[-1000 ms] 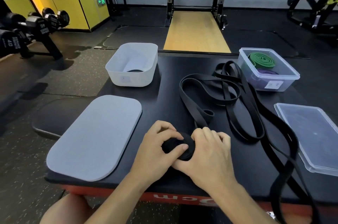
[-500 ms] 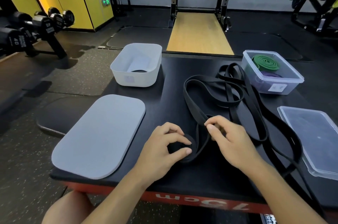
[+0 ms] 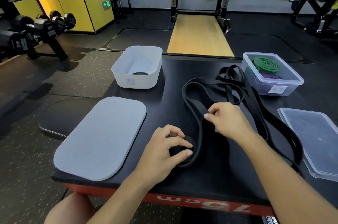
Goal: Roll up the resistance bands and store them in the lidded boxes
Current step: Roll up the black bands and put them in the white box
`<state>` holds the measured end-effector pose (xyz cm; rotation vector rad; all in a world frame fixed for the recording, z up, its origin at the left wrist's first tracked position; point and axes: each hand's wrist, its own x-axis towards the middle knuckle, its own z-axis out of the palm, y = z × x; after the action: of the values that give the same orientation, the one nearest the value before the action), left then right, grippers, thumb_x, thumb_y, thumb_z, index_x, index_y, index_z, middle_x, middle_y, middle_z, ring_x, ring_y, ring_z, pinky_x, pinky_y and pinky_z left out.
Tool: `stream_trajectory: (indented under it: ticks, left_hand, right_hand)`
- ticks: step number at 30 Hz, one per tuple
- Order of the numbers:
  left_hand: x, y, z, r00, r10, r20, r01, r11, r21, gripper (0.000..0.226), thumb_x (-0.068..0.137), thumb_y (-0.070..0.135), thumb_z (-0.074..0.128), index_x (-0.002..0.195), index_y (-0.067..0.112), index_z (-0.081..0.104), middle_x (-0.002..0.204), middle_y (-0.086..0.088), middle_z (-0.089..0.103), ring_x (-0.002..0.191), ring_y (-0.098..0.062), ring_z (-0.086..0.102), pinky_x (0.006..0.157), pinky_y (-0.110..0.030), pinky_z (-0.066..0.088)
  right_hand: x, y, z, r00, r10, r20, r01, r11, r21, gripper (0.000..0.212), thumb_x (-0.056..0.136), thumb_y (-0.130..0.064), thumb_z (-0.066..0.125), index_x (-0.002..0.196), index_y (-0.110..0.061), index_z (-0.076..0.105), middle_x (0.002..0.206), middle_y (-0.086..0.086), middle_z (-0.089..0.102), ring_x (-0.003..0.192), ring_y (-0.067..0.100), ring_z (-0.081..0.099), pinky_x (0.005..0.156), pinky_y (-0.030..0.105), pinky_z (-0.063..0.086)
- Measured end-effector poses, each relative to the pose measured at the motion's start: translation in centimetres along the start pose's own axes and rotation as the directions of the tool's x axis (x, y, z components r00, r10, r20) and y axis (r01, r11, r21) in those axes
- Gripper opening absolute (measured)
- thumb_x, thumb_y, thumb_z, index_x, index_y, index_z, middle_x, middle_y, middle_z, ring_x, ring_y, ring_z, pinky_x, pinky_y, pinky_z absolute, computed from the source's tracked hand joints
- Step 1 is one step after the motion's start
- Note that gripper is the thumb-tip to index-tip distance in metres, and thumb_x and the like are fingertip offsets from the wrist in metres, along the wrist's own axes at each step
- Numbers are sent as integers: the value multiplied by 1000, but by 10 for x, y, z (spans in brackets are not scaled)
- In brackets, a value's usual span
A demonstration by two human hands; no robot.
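1. The grey lid [image 3: 100,137] lies flat on the near-left part of the black table [image 3: 164,106]; every place below is given from this lid.
2. Just right of the grey lid, near its front corner, the left hand [image 3: 164,150] grips the rolled-up start of a black resistance band [image 3: 178,150]. The thumb and fingers are curled round the coil, which sits on the table.
3. Further right of the grey lid and a little farther back, the right hand [image 3: 226,121] pinches the loose strap [image 3: 193,107] of the same band between thumb and fingertips.
4. From that pinch the strap loops back and to the right, away from the grey lid, into a tangle of black straps [image 3: 234,77] lying on the table.
5. Behind the grey lid stands an open white box [image 3: 137,84] with a dark roll [image 3: 140,73] at its bottom.
6. Well to the right of the grey lid, at the far side of the table, stands an open clear box [image 3: 292,79]. It holds a rolled green band [image 3: 265,63] and a purple band [image 3: 271,77].
7. At the table's right edge, opposite the grey lid, lies a clear lid [image 3: 314,139], flat and apart from its box.
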<state>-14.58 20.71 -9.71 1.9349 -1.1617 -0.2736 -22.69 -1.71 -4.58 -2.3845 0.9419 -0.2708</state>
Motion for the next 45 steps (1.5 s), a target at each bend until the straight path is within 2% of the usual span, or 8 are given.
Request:
stream_trajectory:
  ticks: [8,13,19,23,28,34,40,45]
  left_hand:
    - [-1,-1,0,1000,-9,7,10,1000,-5,10,92,41,77,101,41,78,120,29,52,126,-7,46,97,-5,30]
    - [-1,-1,1,1000,-13,8,13,1000,-9,9,92,41,77,101,42,78,120,28,53,126,-7,47,98,-7,31]
    - [-2,-1,0,1000,-22,14,22,1000,-8,10,92,41,77,102,42,78,121,28,53,127,-6,46,99,-15,35]
    - [-1,-1,0,1000,-21,16,21,1000,-7,11,92,42,77,103,41,78,120,29,52,127,-5,45,100,-14,34]
    - [-1,-1,0,1000,-12,9,12,1000,4,12,92,42,77,103,41,78,120,29,52,126,-7,46,100,-12,33]
    - [-2,1,-1,1000,-24,15,24,1000,-3,11,93,41,76,103,41,78,120,30,51,127,-5,45,99,-11,33]
    - [-3,0,0,1000,-16,12,16,1000,6,9,93,42,75,102,41,77,121,29,52,127,-6,45,97,-6,30]
    - [-3,2,0,1000,-15,18,14,1000,27,10,94,41,74,104,41,77,121,30,50,127,-5,44,97,-6,30]
  right_hand:
    - [9,10,5,933,10,-361,109,945,308,9,92,-24,74,100,-26,78,76,-15,70,77,5,65,83,15,50]
    - [33,14,0,934,350,-72,-58,347,936,22,99,-10,63,120,-17,60,121,9,73,111,14,69,111,41,49]
    - [19,18,4,968,119,-222,28,825,565,62,101,-16,62,157,-33,39,168,-15,22,152,8,26,118,28,25]
    - [1,15,1,873,-14,-487,159,953,258,25,92,-32,70,116,-28,65,126,-5,57,114,19,60,101,40,49]
    - [-22,-14,19,999,-37,-21,34,991,-128,44,77,-73,68,78,-29,60,73,-11,64,74,12,63,70,36,54]
    - [-28,6,17,951,-7,-308,53,989,140,26,92,-35,73,75,-22,58,63,-7,60,65,16,60,70,38,52]
    - [-47,24,21,959,-34,-282,-51,955,-291,37,100,-51,56,121,-25,44,92,-6,51,75,23,53,62,37,43]
    - [-48,27,20,968,-164,-189,89,932,-352,33,103,-37,55,134,-29,48,100,-6,44,75,19,48,60,34,40]
